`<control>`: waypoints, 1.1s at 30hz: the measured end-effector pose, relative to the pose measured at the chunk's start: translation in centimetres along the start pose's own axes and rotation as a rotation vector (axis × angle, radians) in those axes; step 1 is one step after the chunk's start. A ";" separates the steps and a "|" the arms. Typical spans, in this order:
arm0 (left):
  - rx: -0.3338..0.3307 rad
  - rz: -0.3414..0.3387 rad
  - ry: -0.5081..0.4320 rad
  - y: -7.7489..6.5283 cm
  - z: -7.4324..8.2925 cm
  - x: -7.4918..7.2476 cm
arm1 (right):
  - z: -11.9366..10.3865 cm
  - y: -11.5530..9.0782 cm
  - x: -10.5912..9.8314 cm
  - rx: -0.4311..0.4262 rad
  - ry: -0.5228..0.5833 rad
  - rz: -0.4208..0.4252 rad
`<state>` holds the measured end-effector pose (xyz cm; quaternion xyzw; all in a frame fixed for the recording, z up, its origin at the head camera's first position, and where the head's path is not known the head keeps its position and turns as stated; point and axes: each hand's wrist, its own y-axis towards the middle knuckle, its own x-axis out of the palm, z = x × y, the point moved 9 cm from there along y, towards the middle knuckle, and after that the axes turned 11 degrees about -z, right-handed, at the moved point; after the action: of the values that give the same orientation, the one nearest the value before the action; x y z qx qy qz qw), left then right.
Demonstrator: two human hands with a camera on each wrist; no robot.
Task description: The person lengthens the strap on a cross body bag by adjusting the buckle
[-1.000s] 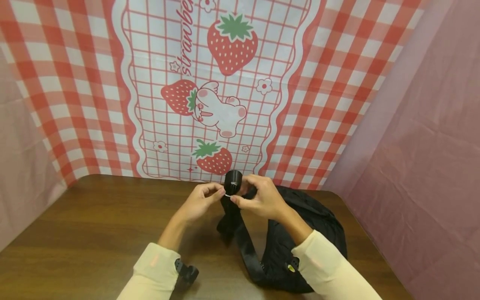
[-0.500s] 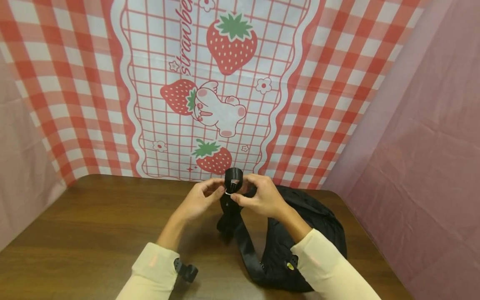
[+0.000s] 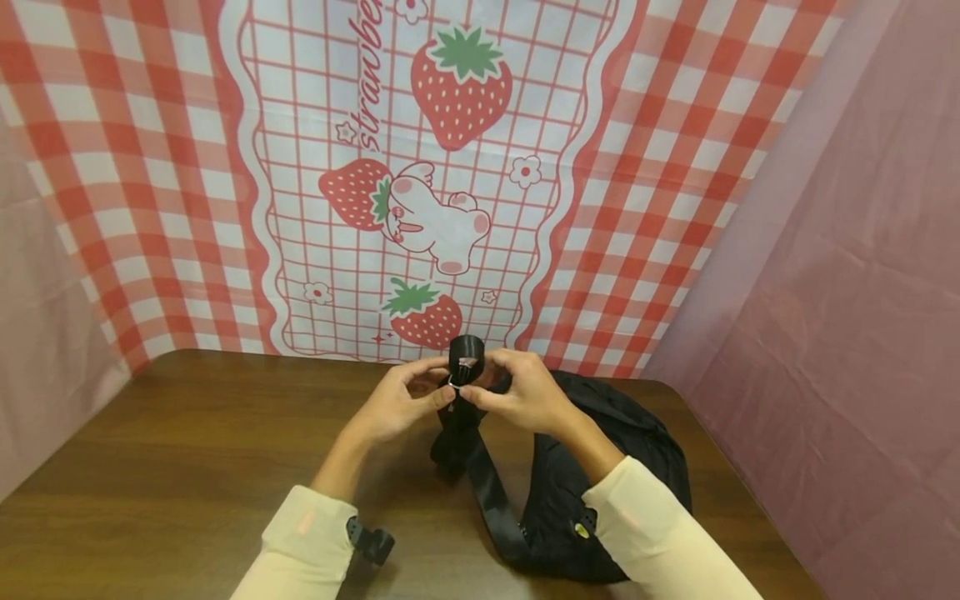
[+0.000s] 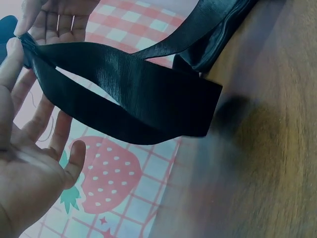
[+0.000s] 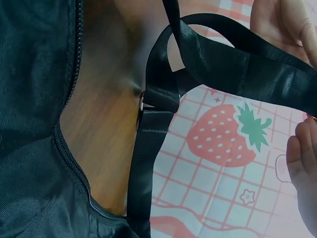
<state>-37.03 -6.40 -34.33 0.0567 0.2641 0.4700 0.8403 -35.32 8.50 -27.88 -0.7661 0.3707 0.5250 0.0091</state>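
Just now: left thumb lower, strap loop turned open between the hands

Change, left to right. The left hand (image 3: pixel 393 404) has shifted slightly: its thumb tip sits a little lower than a second ago, now just below the pale fitting (image 3: pixel 454 386). The loop of the black strap (image 3: pixel 467 346) shows more of its opening to the head camera than it did then. Right hand (image 3: pixel 528 396) and black bag (image 3: pixel 641 450): close to unchanged. Judgement: a small finger adjustment at the fitting; handling of the strap is still under way, and neither hand has let go.

Position, left to right. Left hand is above the tabletop (image 3: pixel 187 467), toward its far edge, thumb and forefinger pinching the strap from the left; left-wrist view shows other fingers loosely extended. Strap loop stands up between the two hands, near the middle of the far edge. Pale fitting lies between the thumb tips; how it attaches is too small to make out. Lower strap runs toward the near edge and meets the bag. Right hand pinches from the right, thumb tip at the fitting; its remaining fingertips are partly hidden. Bag lies on the tabletop's right part, partly behind the right sleeve (image 3: pixel 652 517), near the right edge.
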 end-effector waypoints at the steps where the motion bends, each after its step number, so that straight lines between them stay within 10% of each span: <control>1: 0.004 -0.001 0.005 0.0 0.0 0.0 | 0.0 0.0 0.0 0.002 0.001 -0.003; 33: 0.030 0.041 0.012 -0.1 0.8 -0.5 | 1.9 0.2 3.9 0.094 -0.020 -0.205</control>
<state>-36.79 -6.75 -33.46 0.0718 0.2750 0.4836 0.8278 -36.30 6.90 -31.82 -0.7936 0.3143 0.5109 0.1023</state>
